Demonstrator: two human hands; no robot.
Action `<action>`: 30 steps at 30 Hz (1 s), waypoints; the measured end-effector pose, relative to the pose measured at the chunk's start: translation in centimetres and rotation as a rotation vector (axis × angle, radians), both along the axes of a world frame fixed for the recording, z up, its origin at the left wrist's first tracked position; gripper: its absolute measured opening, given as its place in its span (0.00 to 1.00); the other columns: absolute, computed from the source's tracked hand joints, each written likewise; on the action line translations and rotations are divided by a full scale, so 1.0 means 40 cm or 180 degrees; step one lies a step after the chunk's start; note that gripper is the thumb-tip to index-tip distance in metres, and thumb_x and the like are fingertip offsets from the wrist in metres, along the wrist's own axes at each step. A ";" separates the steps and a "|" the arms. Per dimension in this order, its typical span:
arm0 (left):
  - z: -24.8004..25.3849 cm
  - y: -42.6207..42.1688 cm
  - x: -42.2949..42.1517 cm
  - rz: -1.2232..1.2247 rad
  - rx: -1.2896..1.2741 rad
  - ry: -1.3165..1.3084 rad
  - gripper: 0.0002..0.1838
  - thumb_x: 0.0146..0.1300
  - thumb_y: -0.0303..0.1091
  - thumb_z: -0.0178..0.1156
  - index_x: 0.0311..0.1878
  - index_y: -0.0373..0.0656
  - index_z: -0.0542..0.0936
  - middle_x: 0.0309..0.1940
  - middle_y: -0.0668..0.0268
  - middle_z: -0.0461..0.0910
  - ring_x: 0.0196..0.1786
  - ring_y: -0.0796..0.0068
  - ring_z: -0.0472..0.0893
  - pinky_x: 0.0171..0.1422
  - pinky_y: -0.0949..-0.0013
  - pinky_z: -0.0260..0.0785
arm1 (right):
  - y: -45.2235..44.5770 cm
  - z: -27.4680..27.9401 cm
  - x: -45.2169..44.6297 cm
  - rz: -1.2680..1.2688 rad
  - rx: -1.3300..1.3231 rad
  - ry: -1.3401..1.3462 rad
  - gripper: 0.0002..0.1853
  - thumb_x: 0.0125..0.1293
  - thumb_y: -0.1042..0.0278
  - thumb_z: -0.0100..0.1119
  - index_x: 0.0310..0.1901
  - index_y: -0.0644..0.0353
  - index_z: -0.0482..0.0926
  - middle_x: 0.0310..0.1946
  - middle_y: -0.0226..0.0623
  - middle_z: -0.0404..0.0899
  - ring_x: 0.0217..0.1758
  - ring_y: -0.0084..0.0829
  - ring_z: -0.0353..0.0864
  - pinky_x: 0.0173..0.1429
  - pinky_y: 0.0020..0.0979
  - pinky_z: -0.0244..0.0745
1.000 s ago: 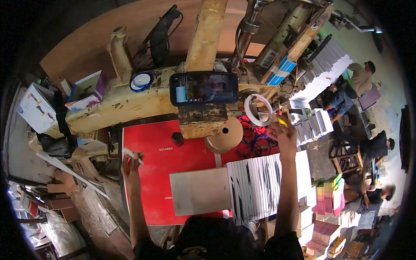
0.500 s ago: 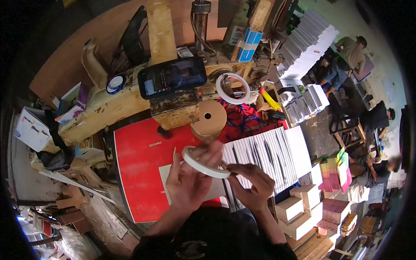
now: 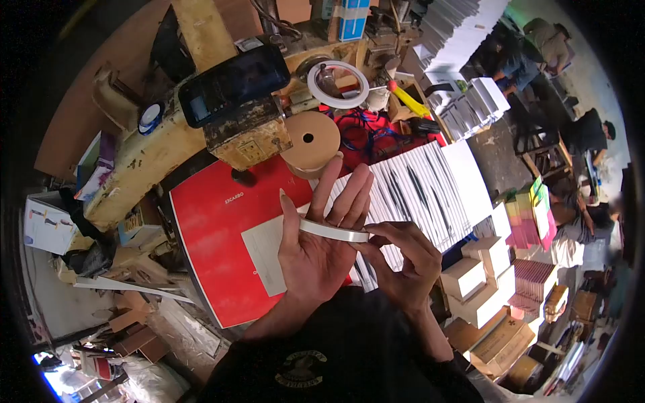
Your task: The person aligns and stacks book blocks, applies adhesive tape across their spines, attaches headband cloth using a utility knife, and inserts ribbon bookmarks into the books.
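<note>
the white roll (image 3: 334,232), a narrow ring that looks like tape, is up off the red-covered tabletop (image 3: 215,255), edge-on to the camera between both hands. right hand (image 3: 403,258) pinches its right end between thumb and forefinger. left hand (image 3: 314,258) is palm up, fingers stretched out and not clenched on anything; the roll crosses in front of it with its left end by the thumb. can't tell if any of those fingers poke through the ring.

handling-wise i'd guess light and fairly stiff, since it holds a clean curve. the outside looks smooth and a bit shiny, so maybe slippery, and if it's wound tape the layers could slip sideways if you push on the middle. probably not fragile otherwise. i'd grab it by the rim, thumb and finger, other palm as a rest.

vs half a second ago: the left fingers are a blur there, here they're sharp and point up toward the cardboard spool (image 3: 316,152). right-hand pinch looks about the same. view's swung too, so the phone (image 3: 235,87) sits higher and further left. a full second ago the hands are well apart.
</note>
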State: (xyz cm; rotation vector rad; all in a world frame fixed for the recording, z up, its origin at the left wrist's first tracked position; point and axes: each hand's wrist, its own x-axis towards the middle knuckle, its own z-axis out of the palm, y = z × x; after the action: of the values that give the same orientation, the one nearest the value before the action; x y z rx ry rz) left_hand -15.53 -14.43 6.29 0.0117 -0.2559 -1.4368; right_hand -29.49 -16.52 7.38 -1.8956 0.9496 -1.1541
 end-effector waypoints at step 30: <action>-0.029 0.059 -0.063 -0.0145 -0.0203 -0.1592 0.32 0.79 0.41 0.46 0.77 0.30 0.54 0.79 0.42 0.51 0.83 0.51 0.49 0.85 0.55 0.41 | 0.077 -0.038 -0.063 -0.0348 -0.0208 -0.0199 0.13 0.56 0.87 0.71 0.44 0.71 0.85 0.39 0.47 0.86 0.43 0.35 0.86 0.47 0.30 0.81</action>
State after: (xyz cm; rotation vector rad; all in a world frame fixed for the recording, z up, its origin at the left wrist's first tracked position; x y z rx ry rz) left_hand -18.06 -12.08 5.11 0.3177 -0.7153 -1.4541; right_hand -32.01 -13.44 5.86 -1.8668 1.0025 -1.3153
